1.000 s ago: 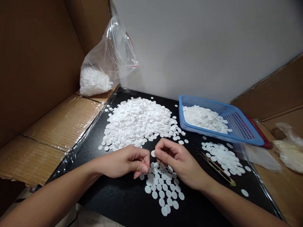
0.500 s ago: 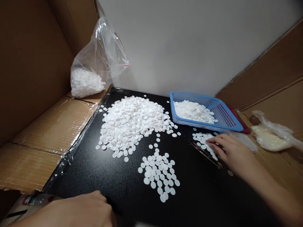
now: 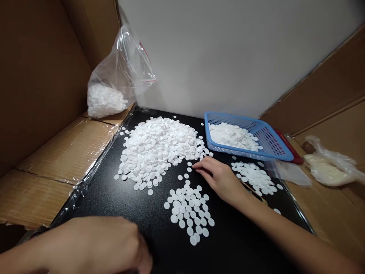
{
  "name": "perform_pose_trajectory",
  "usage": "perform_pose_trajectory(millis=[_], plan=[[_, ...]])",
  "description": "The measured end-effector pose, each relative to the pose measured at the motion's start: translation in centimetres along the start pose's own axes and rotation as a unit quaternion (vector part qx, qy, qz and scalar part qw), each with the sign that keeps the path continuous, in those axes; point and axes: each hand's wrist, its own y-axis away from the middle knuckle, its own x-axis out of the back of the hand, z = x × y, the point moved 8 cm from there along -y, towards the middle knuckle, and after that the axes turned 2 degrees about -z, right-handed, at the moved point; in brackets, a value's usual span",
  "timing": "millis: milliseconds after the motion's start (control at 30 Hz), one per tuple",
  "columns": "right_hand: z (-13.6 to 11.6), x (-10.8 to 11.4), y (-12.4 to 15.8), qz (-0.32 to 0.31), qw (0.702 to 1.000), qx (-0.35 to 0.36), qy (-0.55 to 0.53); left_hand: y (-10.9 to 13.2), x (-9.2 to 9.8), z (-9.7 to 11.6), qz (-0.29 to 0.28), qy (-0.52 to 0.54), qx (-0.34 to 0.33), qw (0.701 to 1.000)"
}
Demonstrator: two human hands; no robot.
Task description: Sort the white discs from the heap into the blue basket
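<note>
Resting on the black surface (image 3: 128,198), the right hand (image 3: 221,179) lies flat and holds nothing, fingertips (image 3: 197,166) just beside the large disc pile (image 3: 159,146). The left hand (image 3: 97,243) is blurred and curled at the near edge; grip undeterminable.

2 hands (image 3: 222,180), 1 basket (image 3: 273,146), 3 disc piles (image 3: 159,148).

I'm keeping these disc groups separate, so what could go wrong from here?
1. The right hand reaches the loose edge of the big heap; a nudge might slide discs toward the spread-out group just in front.
2. Its forearm lies between that group and the small pile beside the blue basket, so a sideways sweep could mix them.
3. A thin metal tool lies by the wrist and could get dragged through the small pile.
</note>
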Motion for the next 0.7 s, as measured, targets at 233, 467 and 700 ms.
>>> perform_pose_trajectory(millis=[233, 467, 700], plan=[[0.6, -1.5, -0.9, -0.016, 1.0, -0.004, -0.012, -3.9, 10.0, -2.7, 0.282, 0.393, 0.008, 0.875], [0.9, -1.3, -0.9, -0.028, 0.998, -0.015, -0.048, -7.0, 10.6, -5.1, 0.352, 0.332, 0.003, 0.875], [1.2, -1.4, -0.8, -0.153, 0.979, -0.109, -0.082, -5.8, 11.0, -5.2, 0.417, 0.309, -0.007, 0.855]])
